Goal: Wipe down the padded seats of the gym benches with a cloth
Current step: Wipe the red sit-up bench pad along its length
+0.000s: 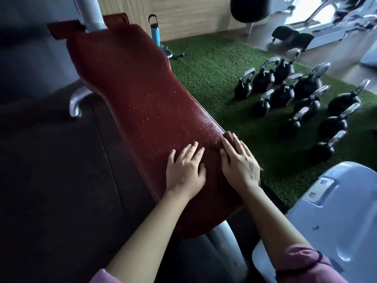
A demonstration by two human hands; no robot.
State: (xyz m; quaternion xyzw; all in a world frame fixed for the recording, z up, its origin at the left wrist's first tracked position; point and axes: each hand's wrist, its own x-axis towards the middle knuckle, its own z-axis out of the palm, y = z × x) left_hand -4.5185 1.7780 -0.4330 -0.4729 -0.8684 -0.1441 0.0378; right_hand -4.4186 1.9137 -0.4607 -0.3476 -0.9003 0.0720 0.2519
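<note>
Head view: both hands lie flat on the near end of the red bench pad [130, 88] — left hand [184, 170] bare, right hand [239, 164] pressing a dark cloth [221, 139]. Soft, limp cloth; droplet-wet vinyl looks slippery — palm pressure suits best.

Both hands on the near end of the padded seat [142, 99]: left hand [184, 170] at nine o'clock of right hand [239, 164]. Cloth [221, 140] under the right fingers [228, 146]. Kettlebells [295, 94] on turf [214, 68] at three o'clock of the seat, bottle [155, 31] at twelve.
</note>
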